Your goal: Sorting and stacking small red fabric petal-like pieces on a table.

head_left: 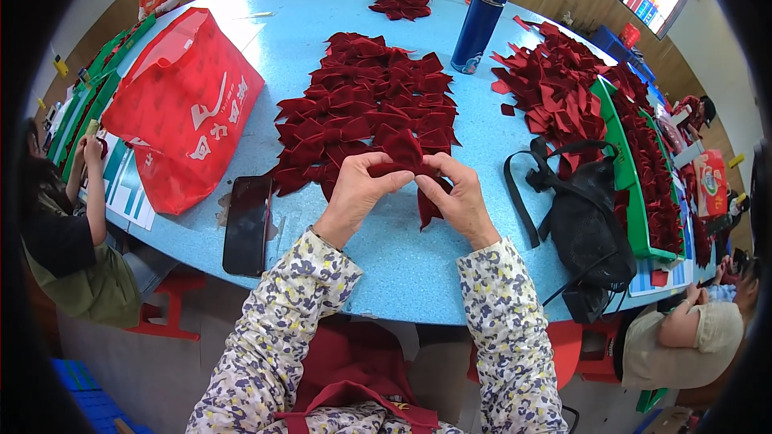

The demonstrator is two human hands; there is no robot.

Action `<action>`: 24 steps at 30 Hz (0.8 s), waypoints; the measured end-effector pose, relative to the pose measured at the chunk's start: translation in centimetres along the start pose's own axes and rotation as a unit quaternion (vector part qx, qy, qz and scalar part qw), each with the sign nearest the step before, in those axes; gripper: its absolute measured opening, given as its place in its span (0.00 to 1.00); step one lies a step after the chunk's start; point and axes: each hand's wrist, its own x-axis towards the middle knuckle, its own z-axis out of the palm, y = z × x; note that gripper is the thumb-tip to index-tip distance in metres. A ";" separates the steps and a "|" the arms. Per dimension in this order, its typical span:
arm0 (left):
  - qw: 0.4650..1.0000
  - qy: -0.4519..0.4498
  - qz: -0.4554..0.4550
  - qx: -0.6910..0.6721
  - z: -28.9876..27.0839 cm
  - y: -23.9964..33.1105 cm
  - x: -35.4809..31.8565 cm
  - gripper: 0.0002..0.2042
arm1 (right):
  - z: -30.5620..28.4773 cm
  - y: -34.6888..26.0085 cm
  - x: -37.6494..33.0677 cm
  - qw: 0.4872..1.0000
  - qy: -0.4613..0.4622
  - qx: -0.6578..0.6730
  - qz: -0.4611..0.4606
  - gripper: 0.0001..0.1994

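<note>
Between my two hands is a dark red velvet bow point(400, 154), its loops standing up and one tail hanging below my right fingers. My left hand point(366, 185) pinches its left side, thumb pressed toward the middle. On the other side my right hand point(455, 193) pinches it too, and the thumb tips nearly meet at the bow's centre. Just beyond my hands, rows of finished-looking red bows point(366, 96) overlap on the light blue table point(378, 273).
A red shopping bag point(181, 112) and black phone point(248, 225) lie left. A blue flask point(480, 28) stands at the far right. Loose red fabric pieces point(555, 84), a black bag point(591, 225) and a green tray point(635, 185) of bows sit right. Other people work around the table.
</note>
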 end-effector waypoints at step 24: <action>0.997 -0.051 0.047 0.044 0.3 0.0 -0.2 0.13 | -2.0 -1.1 0.0 0.940 -0.043 0.230 0.246 0.09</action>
